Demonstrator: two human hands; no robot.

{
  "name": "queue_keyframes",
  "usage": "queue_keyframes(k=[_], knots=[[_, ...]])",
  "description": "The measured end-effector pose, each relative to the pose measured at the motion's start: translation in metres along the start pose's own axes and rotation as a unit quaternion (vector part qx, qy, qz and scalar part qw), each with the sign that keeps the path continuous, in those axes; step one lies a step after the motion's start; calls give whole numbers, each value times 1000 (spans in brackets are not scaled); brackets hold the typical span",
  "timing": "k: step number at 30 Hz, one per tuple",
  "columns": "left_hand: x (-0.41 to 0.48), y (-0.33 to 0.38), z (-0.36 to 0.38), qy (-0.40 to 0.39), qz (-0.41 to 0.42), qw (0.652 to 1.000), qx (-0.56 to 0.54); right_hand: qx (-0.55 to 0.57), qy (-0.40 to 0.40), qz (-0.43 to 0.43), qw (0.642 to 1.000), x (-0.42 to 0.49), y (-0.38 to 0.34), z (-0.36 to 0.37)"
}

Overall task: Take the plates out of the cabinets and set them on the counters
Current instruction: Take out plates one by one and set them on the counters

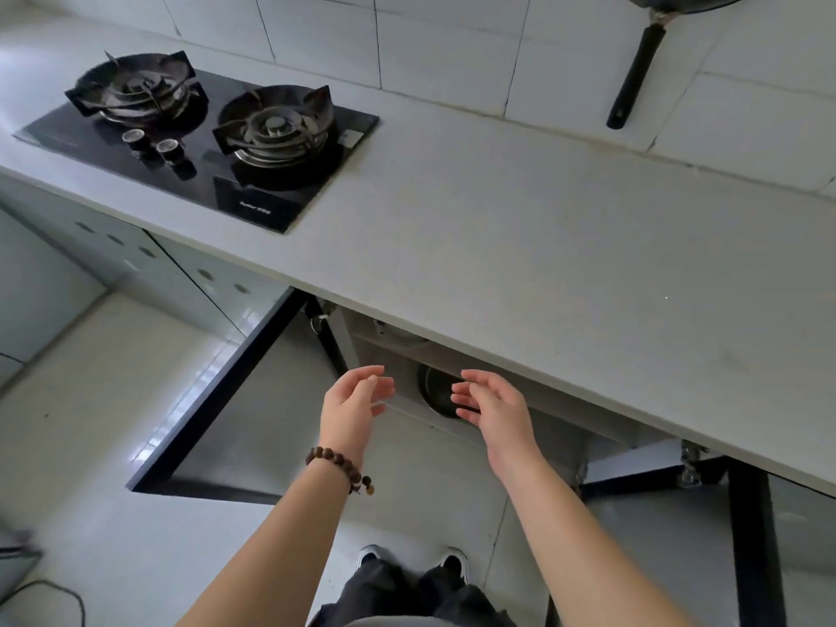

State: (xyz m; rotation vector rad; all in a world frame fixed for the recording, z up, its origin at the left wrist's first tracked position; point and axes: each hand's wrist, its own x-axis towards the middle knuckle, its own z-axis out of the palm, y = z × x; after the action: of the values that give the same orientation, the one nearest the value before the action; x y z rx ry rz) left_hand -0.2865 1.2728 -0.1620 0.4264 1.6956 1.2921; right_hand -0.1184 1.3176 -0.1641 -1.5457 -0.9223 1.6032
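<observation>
Dark round metal plate (436, 389) sits on the pale grey cabinet shelf (402, 355) between the empty, spread left hand (355, 398) and right hand (491, 407); gripping opposite rims should lift it level.

A single wide-angle view from a camera on the person's head, facing forward and steeply down. Both forearms enter from the bottom edge; the left hand (357, 395) and right hand (491, 407) sit low and central, near the lens. The counter (497, 246) runs just beyond the hands, slanting across the view. A stove (203, 138) lies well beyond the left hand, upper left. Shoes (454, 561) show beneath the forearms.
</observation>
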Motion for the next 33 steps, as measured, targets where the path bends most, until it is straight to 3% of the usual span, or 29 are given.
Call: queue_keyframes(k=[10,17,24,33], knots=[[72,-53,-10,7,2,1000,-28,-13,6,10,1000,65,67,36],[183,-139,-6,0,9,997,-76,11,8,-18,1000,163,147,58],[301,-219,15,-17,83,990,-116,42,-6,-74,996,276,222,72],[368,-241,22,-56,113,979,-158,95,3,-148,984,348,232,70]])
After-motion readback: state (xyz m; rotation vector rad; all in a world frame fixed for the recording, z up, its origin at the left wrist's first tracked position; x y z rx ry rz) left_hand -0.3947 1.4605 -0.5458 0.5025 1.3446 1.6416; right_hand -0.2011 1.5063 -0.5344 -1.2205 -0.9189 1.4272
